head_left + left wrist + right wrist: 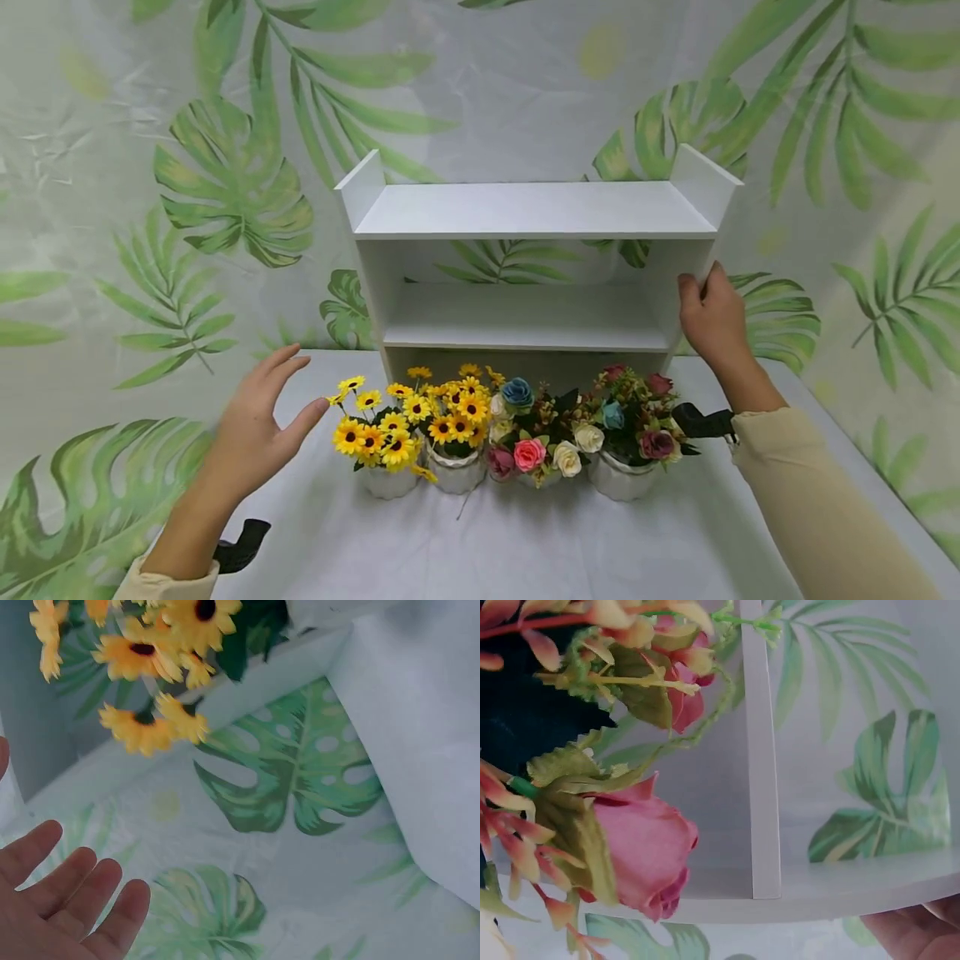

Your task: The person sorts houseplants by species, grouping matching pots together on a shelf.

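At the left, the left hand (258,421) is free: its fingers are spread and slightly bent, the thumb stands away from them, and it holds nothing. Its thumb points to the yellow flowers (378,433), which are near to it. These grow full over the first white pot (388,483), and the second pot (456,472), just beside, has yellow flowers too, with dark centres.

Behind the pots, in the middle of the table (450,558), stands the shelf (525,208). It is white, upright and plain, with a top board between two raised side ends and another board below; its lowest part is partly hidden by the flowers.

Farther right come the mixed roses (528,454), pink, white and blue, and then the fourth pot (622,479), with dark red and blue blooms. At the right, the right hand (716,325) grasps the shelf's right side panel, its thumb toward the front edge.
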Available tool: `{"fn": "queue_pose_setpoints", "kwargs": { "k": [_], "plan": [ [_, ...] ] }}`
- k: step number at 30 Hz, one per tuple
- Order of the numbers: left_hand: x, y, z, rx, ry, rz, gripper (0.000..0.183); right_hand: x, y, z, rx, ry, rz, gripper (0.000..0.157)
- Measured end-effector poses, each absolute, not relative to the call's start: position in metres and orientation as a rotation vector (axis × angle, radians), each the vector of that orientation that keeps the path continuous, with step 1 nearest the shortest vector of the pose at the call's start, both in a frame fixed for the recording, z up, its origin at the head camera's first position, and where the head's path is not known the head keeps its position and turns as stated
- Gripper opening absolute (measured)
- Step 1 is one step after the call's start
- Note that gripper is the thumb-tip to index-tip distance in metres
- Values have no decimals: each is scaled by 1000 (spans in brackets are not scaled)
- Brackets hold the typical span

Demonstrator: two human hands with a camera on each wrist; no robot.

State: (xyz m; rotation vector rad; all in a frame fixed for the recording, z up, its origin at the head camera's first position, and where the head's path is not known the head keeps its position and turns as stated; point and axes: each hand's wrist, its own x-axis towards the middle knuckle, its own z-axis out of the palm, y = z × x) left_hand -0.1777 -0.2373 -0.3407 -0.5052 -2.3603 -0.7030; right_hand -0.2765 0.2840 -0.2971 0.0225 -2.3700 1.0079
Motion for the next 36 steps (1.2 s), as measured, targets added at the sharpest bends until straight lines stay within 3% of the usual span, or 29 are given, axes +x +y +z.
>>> {"fn": "queue_pose_setpoints", "kwargs": {
  "k": [14,19,23,28,36],
  "plan": [
    [-182,-271,-384,-209,-2757,-941,43,-279,286,-296,19,-2358,974,47],
    [-194,-258,-413,-240,-3003,-990,49,-279,287,-295,22,-2360,959,47],
    [-200,-246,-426,-246,-3044,-1134,67,-278,288,-296,18,-2374,979,49],
    [-207,-233,-436,-440,-2927,-1427,86,-277,288,-297,27,-2375,979,49],
    [-216,-222,-446,-573,-2937,-1577,75,-278,289,-295,69,-2446,976,54]
  ]
}}
